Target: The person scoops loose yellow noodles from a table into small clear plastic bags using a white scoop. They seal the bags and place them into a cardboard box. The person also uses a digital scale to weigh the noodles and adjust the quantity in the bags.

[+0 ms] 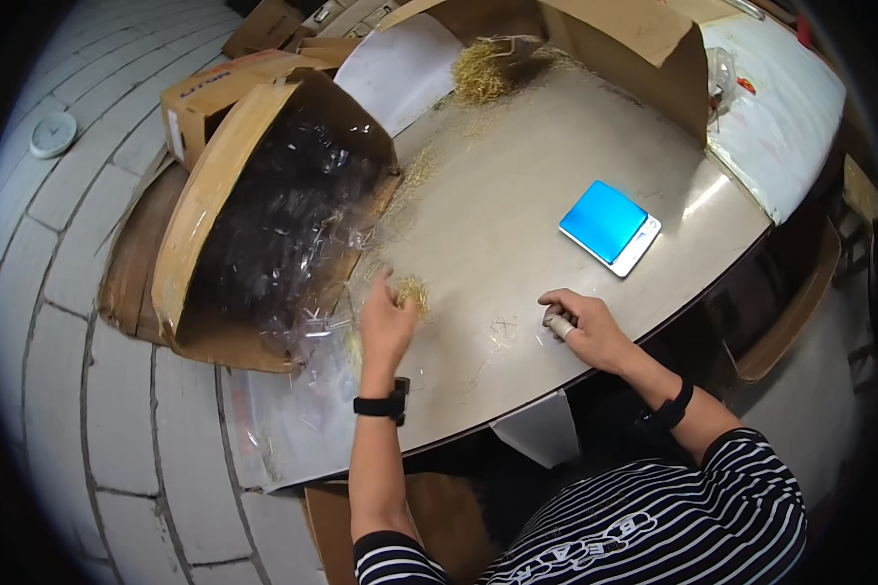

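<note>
A: On head view: where to look for gold clump (415,295)?
B: On table (517,195), immediately right of left hand (385,327). Seems touching; can't confirm contact.
A: Running which way?
B: Roughly fore-and-aft. Frayed, so only approximate.
A: Nearer to which hand?
B: To left, clearly. Well apart from right hand (595,333), with loose wires (503,327) between.
A: Gripping anything?
B: On left: fingers bent, index reaching forward. Can't tell whether pinching gold clump or just lying alongside. On right: half curled over table, pale finger wrap (559,325) on one digit. Can't see into fingertips, so can't call grasping or released.
A: Made of what?
B: Fine, metallic-looking strands in gold clump; similar tangle in gold pile (483,73) at far side. Hair-thin, bent, for loose wires. Smooth, beige-grey for table.
A: And around?
B: To left, brown carton (187,219), stiff-walled, dark inside, with glossy clear pieces (314,324) spilling at near corner. Beyond right hand, scale (603,219): flat, rectangular, shiny blue top, pale body.
</note>
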`<state>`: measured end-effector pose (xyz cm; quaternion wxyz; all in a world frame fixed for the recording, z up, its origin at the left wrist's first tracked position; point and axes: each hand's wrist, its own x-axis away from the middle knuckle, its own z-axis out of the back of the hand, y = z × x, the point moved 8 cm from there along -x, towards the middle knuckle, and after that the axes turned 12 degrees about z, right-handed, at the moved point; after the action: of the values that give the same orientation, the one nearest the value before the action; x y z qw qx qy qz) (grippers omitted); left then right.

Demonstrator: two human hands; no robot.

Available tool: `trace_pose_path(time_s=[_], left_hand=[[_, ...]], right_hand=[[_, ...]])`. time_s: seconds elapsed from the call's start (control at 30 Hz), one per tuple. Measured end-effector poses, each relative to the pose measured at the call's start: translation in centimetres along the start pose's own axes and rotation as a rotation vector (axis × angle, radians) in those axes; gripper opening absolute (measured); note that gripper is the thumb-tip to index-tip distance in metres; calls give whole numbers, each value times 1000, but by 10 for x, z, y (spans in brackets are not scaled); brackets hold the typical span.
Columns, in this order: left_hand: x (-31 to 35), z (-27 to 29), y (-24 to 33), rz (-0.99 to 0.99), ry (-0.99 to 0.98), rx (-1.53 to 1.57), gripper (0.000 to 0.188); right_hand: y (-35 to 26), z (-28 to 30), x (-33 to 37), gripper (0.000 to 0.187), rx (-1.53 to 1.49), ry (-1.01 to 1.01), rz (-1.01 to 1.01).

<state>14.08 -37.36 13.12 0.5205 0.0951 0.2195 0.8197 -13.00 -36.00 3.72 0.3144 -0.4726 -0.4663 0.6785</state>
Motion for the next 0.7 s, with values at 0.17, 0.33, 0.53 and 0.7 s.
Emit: trace_pose_path(time_s=[0.17, 0.33, 0.53, 0.7], left_hand=[[-24, -9, -27, 10, 7, 135, 51], [-41, -24, -71, 60, -6, -15, 52], [-36, -21, -63, 71, -33, 45, 53], [-25, -20, -72, 123, -66, 84, 51]], right_hand=[[-1, 5, -6, 31, 50, -14, 1], [-6, 1, -4, 30, 64, -2, 23], [-9, 4, -4, 30, 114, -12, 43], [-12, 1, -2, 30, 121, -13, 74]])
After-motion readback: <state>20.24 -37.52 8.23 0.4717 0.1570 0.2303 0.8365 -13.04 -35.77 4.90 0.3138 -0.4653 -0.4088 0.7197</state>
